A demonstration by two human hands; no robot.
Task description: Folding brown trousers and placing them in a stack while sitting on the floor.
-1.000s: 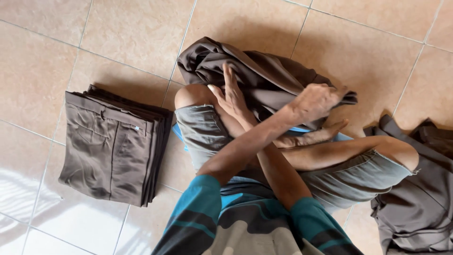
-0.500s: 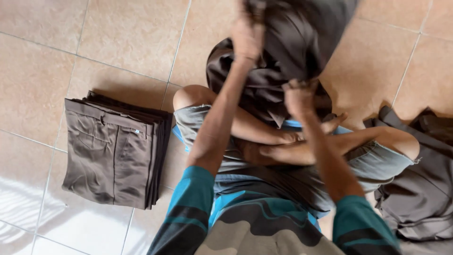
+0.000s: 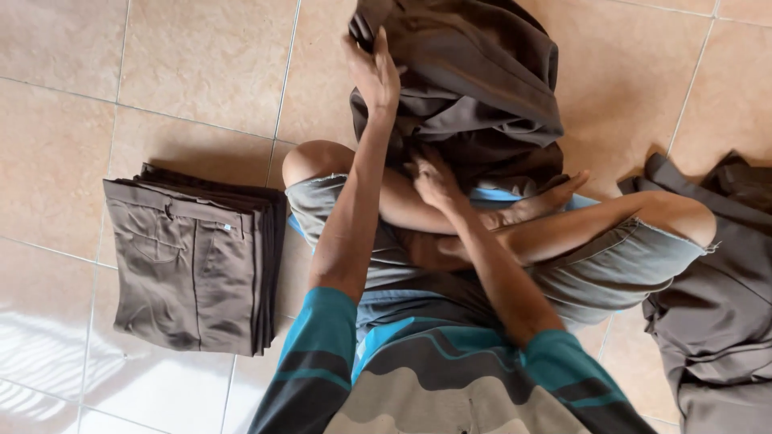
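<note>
1. Tiled floor (image 3: 201,72): beige tiles carry every item; its lower left part is washed out by glare.
2. Loose brown garments (image 3: 724,321): a heap at the floor's right edge, cut off by the frame at right and bottom, so the count cannot be told.
3. Folded stack of brown trousers (image 3: 189,269): lies flat toward the floor's left side, well apart from the hands; only layer edges show along its right side.
4. Brown garment (image 3: 474,88): held up over the crossed legs, toward the floor's far edge; its top is cut off and its folds hide its shape.
5. Left hand (image 3: 374,76): grips the garment's left edge, fingers closed on cloth.
6. Right hand (image 3: 434,181): touches the garment's lower folds; fingertips are hidden, so its grip cannot be told.
</note>
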